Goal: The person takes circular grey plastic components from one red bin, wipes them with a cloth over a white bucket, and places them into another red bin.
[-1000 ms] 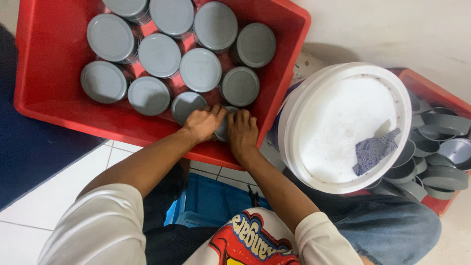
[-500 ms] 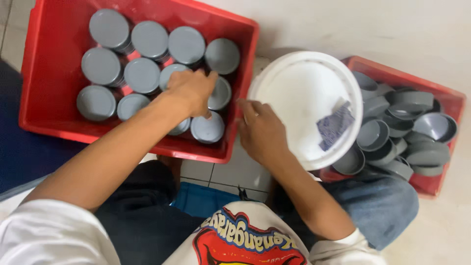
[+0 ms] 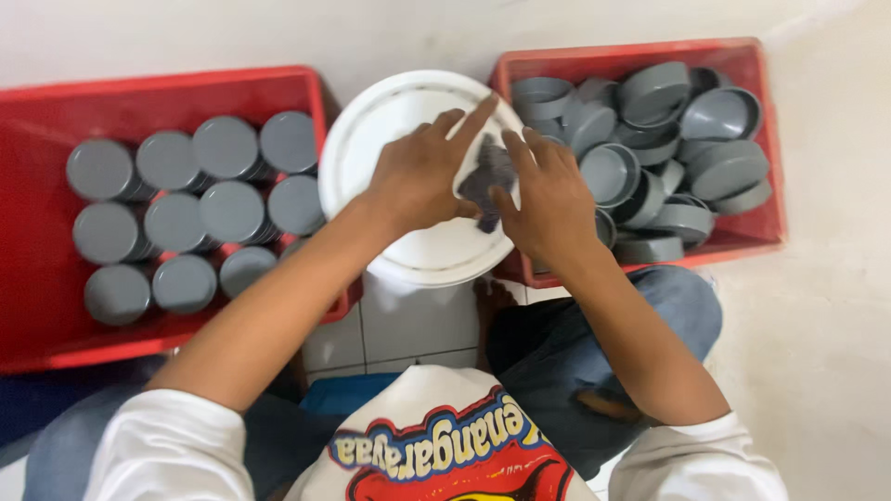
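Frame centre: left hand [image 3: 419,176] and right hand [image 3: 548,199], fingers spread, together pinching grey cloth [image 3: 487,181] flat on white bucket lid [image 3: 371,139]; red crates flank for reach.

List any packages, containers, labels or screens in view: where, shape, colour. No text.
Left red crate: rectangular, left of centre, holding capped grey cylinders upright in rows.
Right red crate: rectangular, upper right, loose grey caps piled inside.
White round bucket lid: centre, between the crates; both hands over it, on a small grey piece.
No labels or screens visible.
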